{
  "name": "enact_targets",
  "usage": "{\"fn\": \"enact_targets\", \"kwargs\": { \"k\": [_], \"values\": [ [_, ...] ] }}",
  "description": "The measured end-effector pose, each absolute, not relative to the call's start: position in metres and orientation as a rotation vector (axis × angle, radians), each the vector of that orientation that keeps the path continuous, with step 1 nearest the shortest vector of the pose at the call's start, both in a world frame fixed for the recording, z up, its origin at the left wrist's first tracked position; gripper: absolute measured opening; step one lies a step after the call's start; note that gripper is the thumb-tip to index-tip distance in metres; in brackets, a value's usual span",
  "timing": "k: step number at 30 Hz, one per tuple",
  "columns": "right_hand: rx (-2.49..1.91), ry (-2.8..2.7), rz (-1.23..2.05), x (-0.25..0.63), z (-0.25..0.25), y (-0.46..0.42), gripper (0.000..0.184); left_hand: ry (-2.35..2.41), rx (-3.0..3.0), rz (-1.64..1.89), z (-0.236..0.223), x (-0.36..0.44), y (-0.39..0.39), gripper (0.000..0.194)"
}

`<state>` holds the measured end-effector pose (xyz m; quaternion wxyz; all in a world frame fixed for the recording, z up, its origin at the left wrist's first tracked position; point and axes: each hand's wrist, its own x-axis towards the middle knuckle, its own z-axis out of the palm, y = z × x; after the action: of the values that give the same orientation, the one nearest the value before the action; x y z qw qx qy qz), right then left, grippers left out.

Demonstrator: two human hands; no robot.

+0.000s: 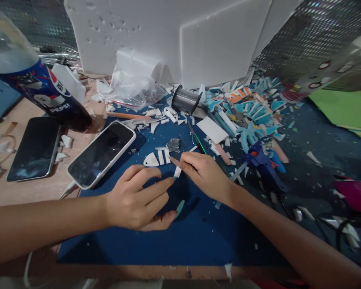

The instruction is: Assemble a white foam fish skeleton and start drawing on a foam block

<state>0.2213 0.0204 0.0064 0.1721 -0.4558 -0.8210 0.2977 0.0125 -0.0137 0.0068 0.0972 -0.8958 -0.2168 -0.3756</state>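
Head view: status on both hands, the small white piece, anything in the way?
Left hand open, fingertip at small white piece. Right hand curled shut beside it, contents unclear. White-edged phone, glue gun outside working gap.

Dim, uneven indoor light throws soft dark shadows onto the blue cutting mat (114, 237) below the hands, with glare streaking the foam board (132, 36) behind it, while wide-angle distortion stretches the edges and the Pepsi bottle (39, 84) looks slightly soft.

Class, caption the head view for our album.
Left hand and right hand above a blue mat strewn with white pieces.
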Motion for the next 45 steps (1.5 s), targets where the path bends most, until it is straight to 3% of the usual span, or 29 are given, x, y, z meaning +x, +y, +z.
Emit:
{"fn": "enact_targets", "kwargs": {
  "k": [16, 21, 25, 33, 39, 45],
  "values": [
    [-1.371, -2.391, 0.708, 0.229, 0.011, 0.021, 0.035, -0.759, -2.855, -1.052, -0.001, 0.013, -0.009, 0.021],
    [-1.394, -2.355, 0.712, 0.247, 0.028, 0.019, 0.015, -0.755, -2.871, -1.063, -0.001, 0.013, -0.008, 0.022],
    [-1.31, -2.469, 0.689, 0.252, 0.03, 0.016, 0.038, -0.75, -2.889, -1.062, 0.0, 0.013, -0.007, 0.021],
    [-1.206, -2.508, 0.832, 0.248, 0.017, 0.02, 0.041, -0.818, -2.915, -1.114, 0.002, 0.011, -0.005, 0.007],
    [-1.212, -2.482, 0.879, 0.249, 0.015, 0.02, 0.038, -1.196, -2.778, -1.023, -0.001, 0.014, -0.002, 0.04],
    [-1.204, -2.476, 0.941, 0.25, 0.014, 0.019, 0.043, -1.359, -2.792, -0.864, -0.01, 0.015, 0.002, 0.036]
  ]
}}
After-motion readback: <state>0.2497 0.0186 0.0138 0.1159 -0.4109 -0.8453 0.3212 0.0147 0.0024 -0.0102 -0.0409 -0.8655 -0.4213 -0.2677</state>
